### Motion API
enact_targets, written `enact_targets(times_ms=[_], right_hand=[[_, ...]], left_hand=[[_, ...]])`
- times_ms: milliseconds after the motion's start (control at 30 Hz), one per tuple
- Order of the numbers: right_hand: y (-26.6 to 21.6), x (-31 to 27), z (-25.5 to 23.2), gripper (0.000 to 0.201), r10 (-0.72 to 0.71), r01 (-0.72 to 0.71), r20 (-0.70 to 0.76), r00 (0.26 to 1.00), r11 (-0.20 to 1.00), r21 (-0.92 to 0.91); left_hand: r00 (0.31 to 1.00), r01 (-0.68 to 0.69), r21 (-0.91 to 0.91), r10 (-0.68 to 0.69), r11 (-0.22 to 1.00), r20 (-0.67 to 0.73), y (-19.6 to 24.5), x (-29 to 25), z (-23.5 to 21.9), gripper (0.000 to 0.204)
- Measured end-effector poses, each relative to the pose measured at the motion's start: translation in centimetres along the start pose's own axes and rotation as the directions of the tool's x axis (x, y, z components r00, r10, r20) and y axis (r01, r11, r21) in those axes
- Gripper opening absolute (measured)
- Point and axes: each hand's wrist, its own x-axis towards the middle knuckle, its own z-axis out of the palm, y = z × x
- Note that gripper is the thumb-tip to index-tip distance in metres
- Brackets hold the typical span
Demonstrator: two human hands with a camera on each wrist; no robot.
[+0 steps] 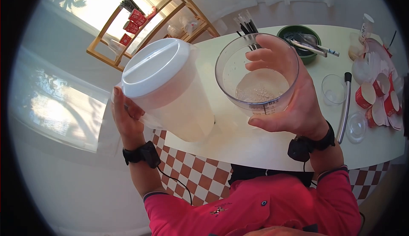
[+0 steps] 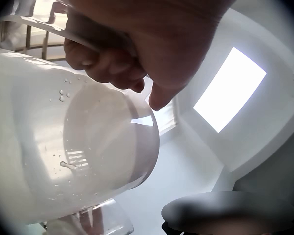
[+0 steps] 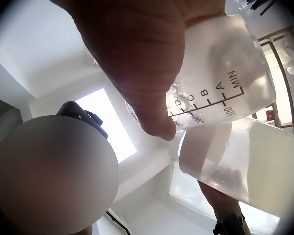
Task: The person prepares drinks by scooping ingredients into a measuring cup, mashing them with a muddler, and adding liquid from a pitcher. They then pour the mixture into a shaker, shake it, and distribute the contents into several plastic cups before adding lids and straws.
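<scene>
My left hand (image 1: pixel 128 118) grips the handle of a tall translucent pitcher (image 1: pixel 177 104) with a white lid (image 1: pixel 156 65). Pale cloudy liquid shows through the pitcher's wall, and droplets cling to it in the left wrist view. Fingers and thumb of my right hand (image 1: pixel 306 101) curl round a clear measuring cup (image 1: pixel 228 80), held up to the right of the pitcher. A little bubbly liquid (image 1: pixel 255 92) lies in the bottom of the cup. Letters and a printed scale (image 3: pixel 201 105) run along its side. Both vessels are tilted in the head view.
On the white table (image 1: pixel 264 150) stand a green bowl (image 1: pixel 281 33) holding utensils and a bunch of black straws (image 1: pixel 247 25). At the right lie a metal rod (image 1: pixel 344 112), a clear cup (image 1: pixel 333 90) and several red paper cups (image 1: pixel 365 95). A wooden shelf (image 1: pixel 102 50) stands at the back left.
</scene>
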Motion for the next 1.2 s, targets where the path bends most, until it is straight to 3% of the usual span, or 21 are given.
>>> enact_targets(times_ms=[100, 233, 500, 600, 733, 833, 967, 1200], right_hand=[[-0.4, 0.2, -0.7, 0.109, 0.004, -0.004, -0.012, 1.000, 1.000, -0.012], [-0.9, 0.2, -1.1, 0.109, 0.026, -0.027, -0.050, 0.998, 1.000, -0.009], [-0.4, 0.3, -1.1, 0.107, 0.094, -0.094, -0.035, 0.995, 0.996, 0.002], [-0.5, 0.0, -0.9, 0.105, 0.117, -0.117, 0.048, 0.992, 0.993, -0.016], [-0.8, 0.1, -1.6, 0.105, 0.207, -0.205, 0.144, 0.968, 0.978, -0.026], [-1.6, 0.2, -2.6, 0.104, 0.166, -0.156, 0.081, 0.983, 0.980, -0.121], [-0.7, 0.4, -2.4, 0.105, 0.141, -0.144, -0.064, 0.988, 0.988, -0.052], [-1.5, 0.6, -2.6, 0.119, 0.253, -0.252, 0.038, 0.967, 0.967, -0.044]], left_hand=[[0.999, 0.047, -0.039, -0.047, 0.998, 0.011, -1.8, 1.4, 1.1, 0.042], [0.990, 0.069, -0.147, -0.050, 0.987, 0.130, -5.6, 3.6, 2.3, 0.044], [1.000, 0.008, -0.144, -0.008, 0.989, -0.001, -14.9, 5.8, 6.8, 0.044], [0.997, -0.014, -0.241, -0.004, 0.970, -0.073, -16.2, 6.4, 7.5, 0.043], [0.998, -0.032, -0.183, 0.023, 0.983, -0.054, -16.4, 6.5, 8.6, 0.044], [0.999, -0.032, -0.218, 0.022, 0.975, -0.046, -17.0, 6.4, 9.0, 0.043], [0.998, -0.043, -0.237, 0.033, 0.971, -0.046, -17.5, 6.7, 9.7, 0.043], [0.997, -0.062, -0.255, 0.047, 0.965, -0.064, -19.4, 8.4, 10.4, 0.042]])
